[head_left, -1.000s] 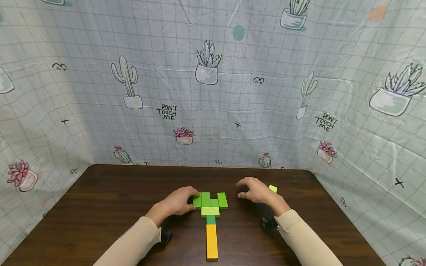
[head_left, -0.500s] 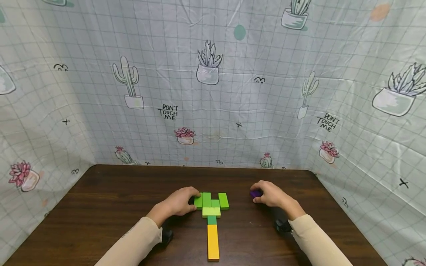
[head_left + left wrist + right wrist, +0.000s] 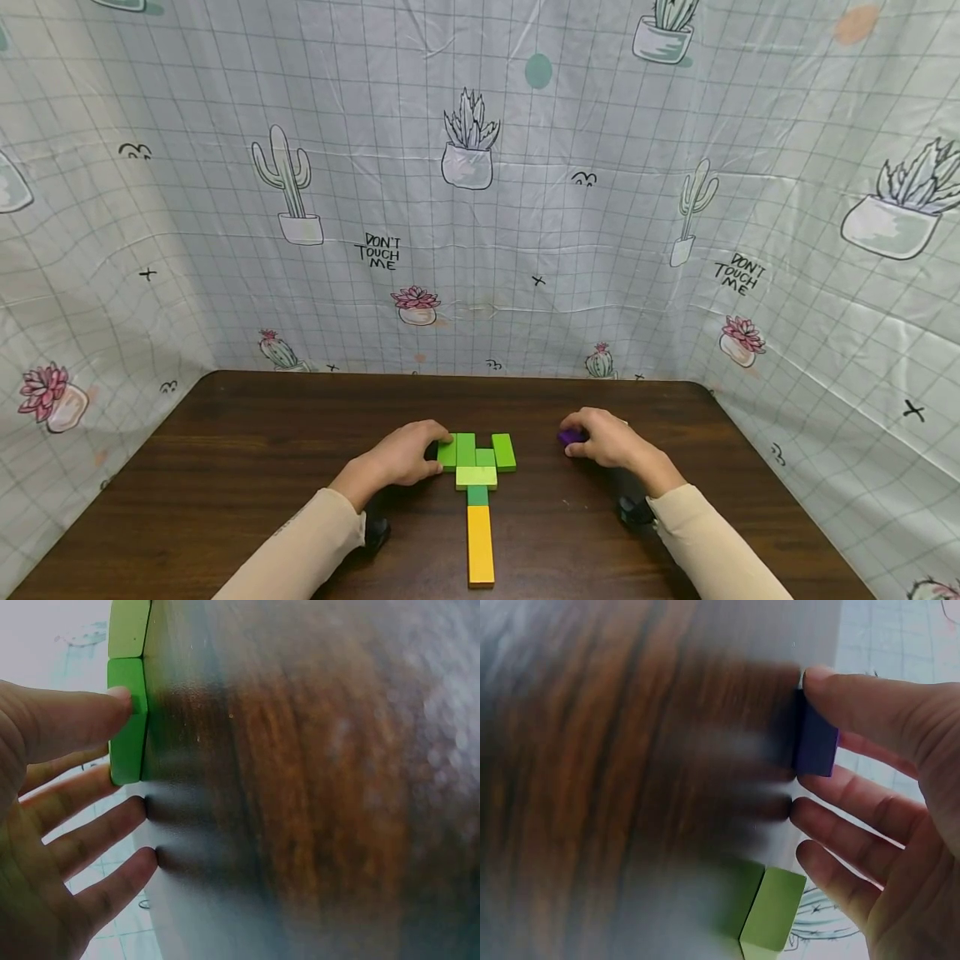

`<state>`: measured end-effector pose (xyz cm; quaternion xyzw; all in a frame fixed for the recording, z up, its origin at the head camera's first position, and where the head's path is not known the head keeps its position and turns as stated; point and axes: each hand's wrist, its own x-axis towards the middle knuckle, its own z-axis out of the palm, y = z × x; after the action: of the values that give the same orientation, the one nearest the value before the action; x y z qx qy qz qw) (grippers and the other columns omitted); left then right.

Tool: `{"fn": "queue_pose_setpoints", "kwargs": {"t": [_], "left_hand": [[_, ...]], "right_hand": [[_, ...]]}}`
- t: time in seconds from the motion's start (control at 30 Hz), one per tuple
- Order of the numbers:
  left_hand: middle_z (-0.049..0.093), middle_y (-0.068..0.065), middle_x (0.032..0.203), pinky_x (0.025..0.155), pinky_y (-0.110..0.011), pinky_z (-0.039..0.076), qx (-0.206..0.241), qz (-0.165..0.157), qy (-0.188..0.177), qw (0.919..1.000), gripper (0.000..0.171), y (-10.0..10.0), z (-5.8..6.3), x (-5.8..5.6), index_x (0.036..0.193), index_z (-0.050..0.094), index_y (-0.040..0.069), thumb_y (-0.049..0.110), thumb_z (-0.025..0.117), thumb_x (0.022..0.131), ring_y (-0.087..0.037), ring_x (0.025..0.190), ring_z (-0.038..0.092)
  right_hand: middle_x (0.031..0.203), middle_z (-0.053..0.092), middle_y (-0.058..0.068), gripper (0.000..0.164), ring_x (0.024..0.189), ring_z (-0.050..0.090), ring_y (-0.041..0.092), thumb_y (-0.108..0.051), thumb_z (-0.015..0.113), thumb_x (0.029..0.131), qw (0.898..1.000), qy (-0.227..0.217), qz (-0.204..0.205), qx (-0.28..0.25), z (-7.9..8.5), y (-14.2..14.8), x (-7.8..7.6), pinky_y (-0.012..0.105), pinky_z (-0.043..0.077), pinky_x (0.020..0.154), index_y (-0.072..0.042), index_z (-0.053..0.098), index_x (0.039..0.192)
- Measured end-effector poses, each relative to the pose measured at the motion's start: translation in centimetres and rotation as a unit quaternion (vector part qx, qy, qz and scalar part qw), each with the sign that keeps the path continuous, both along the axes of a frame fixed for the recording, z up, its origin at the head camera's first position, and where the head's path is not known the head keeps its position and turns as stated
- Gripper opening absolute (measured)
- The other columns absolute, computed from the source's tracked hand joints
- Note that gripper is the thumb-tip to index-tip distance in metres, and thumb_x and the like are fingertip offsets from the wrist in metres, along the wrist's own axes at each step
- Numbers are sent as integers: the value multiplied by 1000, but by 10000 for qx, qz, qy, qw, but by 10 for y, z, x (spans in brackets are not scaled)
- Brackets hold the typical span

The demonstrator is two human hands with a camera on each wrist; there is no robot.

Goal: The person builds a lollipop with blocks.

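My left hand (image 3: 400, 455) pinches the leftmost bright green block (image 3: 447, 456) of a flat arrangement, thumb at its near end and a finger at its far end. In the left wrist view the thumb touches this block's side while other fingertips touch the table. To the right, apart from the arrangement, my right hand (image 3: 617, 440) holds a small purple block (image 3: 570, 437) between thumb and fingers. The right wrist view shows the purple block (image 3: 819, 742) low on the table surface. A lime block (image 3: 775, 906) stands near the right little finger there.
The arrangement also has more green blocks (image 3: 466, 450), a light green block (image 3: 476, 477), a dark green block (image 3: 477, 496) and a long yellow block (image 3: 481, 546) at the near end. A printed curtain (image 3: 480, 250) surrounds the dark wooden table (image 3: 300, 408).
My right hand moved right and now has the purple block between its fingers; in the last half second it shifted slightly left with it. My left hand stays on the green block.
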<state>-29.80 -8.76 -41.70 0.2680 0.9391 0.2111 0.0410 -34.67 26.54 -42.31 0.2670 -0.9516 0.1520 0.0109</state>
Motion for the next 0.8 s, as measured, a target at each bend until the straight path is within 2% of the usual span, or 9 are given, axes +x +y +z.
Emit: {"fn": "queue_pose_setpoints", "kwargs": {"t": [0.23, 0.33, 0.6, 0.8], "left_hand": [[55, -11, 130, 99, -47, 41, -7, 3, -21, 10000, 42, 1, -1, -1, 126, 60, 7, 17, 71, 87, -31, 122, 50], [55, -10, 130, 99, -46, 41, -29, 24, -36, 10000, 42, 1, 0, -1, 127, 60, 7, 17, 71, 87, -30, 122, 49], [54, -11, 130, 99, -47, 41, 6, 51, -134, 9999, 42, 1, 2, 1, 127, 59, 7, 16, 71, 88, -31, 123, 49], [55, -11, 129, 99, -47, 41, 9, 12, -40, 10000, 41, 1, 1, 1, 126, 60, 7, 16, 71, 87, -31, 121, 50]], "right_hand": [[100, 63, 3, 31, 89, 57, 18, -12, 75, 82, 9993, 92, 372, 55, 0, -10, 3, 40, 49, 79, -7, 68, 111], [103, 63, 2, 34, 90, 57, 18, -13, 75, 82, 9994, 8, 341, 21, -1, -15, 3, 39, 49, 80, -8, 66, 114], [103, 64, 2, 42, 93, 59, 19, -26, 77, 81, 9997, -201, -72, -150, 1, -21, 3, 40, 49, 82, -7, 64, 116], [93, 63, 0, 31, 86, 58, 17, -25, 76, 82, 9996, -65, -276, -82, 1, -24, 3, 39, 49, 79, -7, 67, 107]]}}
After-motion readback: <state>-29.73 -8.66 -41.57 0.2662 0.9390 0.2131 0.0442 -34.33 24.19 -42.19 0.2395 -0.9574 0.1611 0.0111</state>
